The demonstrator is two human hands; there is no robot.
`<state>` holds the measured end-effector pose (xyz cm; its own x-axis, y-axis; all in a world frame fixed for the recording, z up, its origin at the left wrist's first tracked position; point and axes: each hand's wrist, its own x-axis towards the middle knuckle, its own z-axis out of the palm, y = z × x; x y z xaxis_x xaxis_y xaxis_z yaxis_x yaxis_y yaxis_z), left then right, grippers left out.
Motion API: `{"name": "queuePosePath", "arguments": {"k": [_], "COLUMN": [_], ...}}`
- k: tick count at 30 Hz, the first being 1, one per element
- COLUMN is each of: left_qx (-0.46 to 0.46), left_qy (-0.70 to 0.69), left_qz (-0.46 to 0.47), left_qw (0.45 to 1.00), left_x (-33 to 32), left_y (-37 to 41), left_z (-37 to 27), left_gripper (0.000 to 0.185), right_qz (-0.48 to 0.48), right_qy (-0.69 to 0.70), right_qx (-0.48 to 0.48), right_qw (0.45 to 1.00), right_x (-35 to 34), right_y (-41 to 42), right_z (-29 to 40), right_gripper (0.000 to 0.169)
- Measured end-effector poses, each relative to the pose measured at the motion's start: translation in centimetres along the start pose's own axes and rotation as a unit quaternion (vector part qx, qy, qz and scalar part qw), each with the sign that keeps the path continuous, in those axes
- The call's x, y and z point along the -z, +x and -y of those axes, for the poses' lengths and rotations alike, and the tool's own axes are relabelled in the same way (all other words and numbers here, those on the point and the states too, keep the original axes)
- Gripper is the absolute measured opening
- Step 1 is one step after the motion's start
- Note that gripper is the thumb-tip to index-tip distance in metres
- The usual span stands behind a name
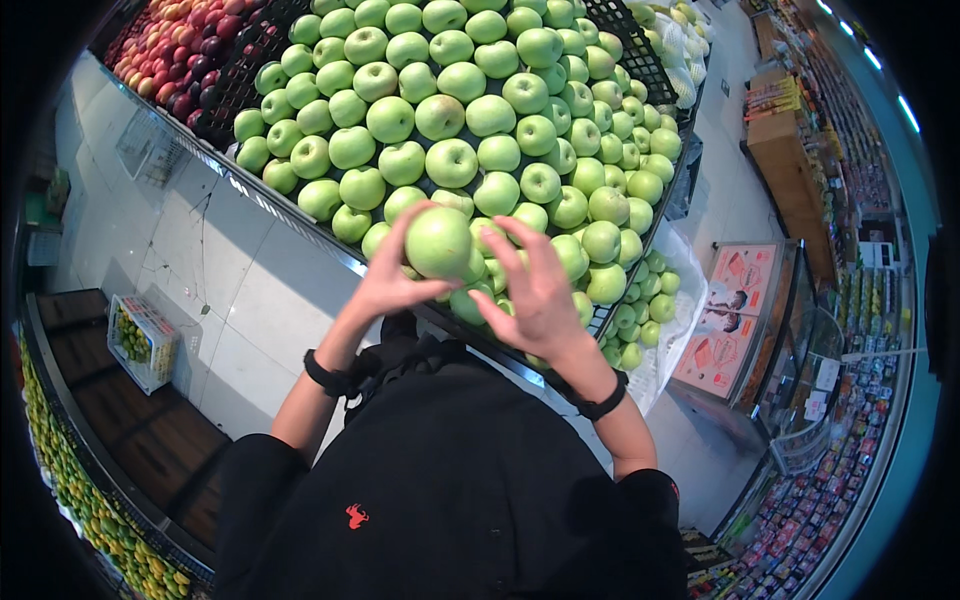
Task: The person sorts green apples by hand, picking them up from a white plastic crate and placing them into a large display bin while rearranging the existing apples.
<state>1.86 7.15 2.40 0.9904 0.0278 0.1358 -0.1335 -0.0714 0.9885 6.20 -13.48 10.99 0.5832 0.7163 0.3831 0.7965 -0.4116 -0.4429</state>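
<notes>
Above the near corner of a produce display, my left hand (pixel 390 277) grips a large green apple (pixel 439 242) between thumb and fingers. My right hand (pixel 536 292) is just to the right of that apple, fingers spread and curved, with nothing in it. Beneath and beyond both hands lie rows of green apples (pixel 451 163), some with a reddish blush. Smaller green fruit (pixel 662 307) fills a white-lined section at the display's right corner. The hands hide some of the nearest apples.
Black plastic grid dividers (pixel 232 82) separate the apples from red and dark plums or similar fruit (pixel 176 60). A white crate (pixel 161 352) holding green fruit stands at the left. A glass-sided case (pixel 784 337) is at the right. The display's front edge (pixel 300 217) runs close before my body.
</notes>
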Motion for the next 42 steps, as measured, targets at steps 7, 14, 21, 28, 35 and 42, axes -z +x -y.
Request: {"name": "queuePosePath", "arguments": {"k": [7,14,21,28,35,42], "left_qx": [0.081,0.185,0.112,0.111,0.042,0.121], "left_qy": [0.444,0.567,0.531,0.582,0.546,0.464], "left_qz": [-0.051,-0.043,-0.072,-0.074,-0.055,-0.085], "left_qw": [0.891,0.802,0.837,0.802,0.835,0.874], "left_x": [6.6,6.5,6.0,4.7,-1.3,-5.5], "left_y": [1.0,1.3,-0.3,-0.1,-1.1,-7.9], "left_z": [0.1,2.6,4.8,4.8,-0.9,-4.7], "left_gripper": [0.077,0.079,0.082,0.075,0.043,0.026], "right_qz": [-0.101,-0.197,-0.277,-0.206,-0.028,0.16], "right_qy": [-0.018,-0.068,-0.045,-0.043,-0.046,-0.062], "right_qx": [-0.227,-0.385,-0.512,-0.686,-0.591,-0.61], "right_qw": [0.968,0.899,0.812,0.697,0.805,0.773], "right_x": [3.9,3.5,2.1,-4.3,-4.8,-7.2], "right_y": [-6.2,-15.8,-27.3,-43.9,-36.9,-33.1], "right_z": [-1.1,-2.6,-6.4,-17.9,-24.7,-27.1], "right_gripper": [0.064,0.055,0.047,0.056,0.065,0.076]}}
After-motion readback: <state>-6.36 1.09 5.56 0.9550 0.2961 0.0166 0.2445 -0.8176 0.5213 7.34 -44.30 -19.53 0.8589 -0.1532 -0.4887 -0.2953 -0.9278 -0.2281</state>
